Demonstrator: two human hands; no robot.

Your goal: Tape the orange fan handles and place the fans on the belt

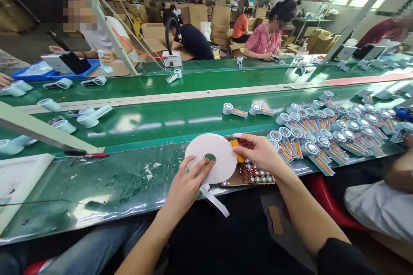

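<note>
Your left hand (184, 187) spreads loose fingers over a white roll (221, 148) as your right hand (265, 151) pinches an orange block (239, 153) alongside, seemingly calling for steady fingertips.

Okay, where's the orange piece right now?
In the head view, the orange piece is in the right hand, beside the right edge of the white roll.

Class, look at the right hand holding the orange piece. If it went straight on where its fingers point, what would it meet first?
Most likely the white roll: its edge is right by the orange piece in the right hand. Whether they already touch is unclear.
</note>
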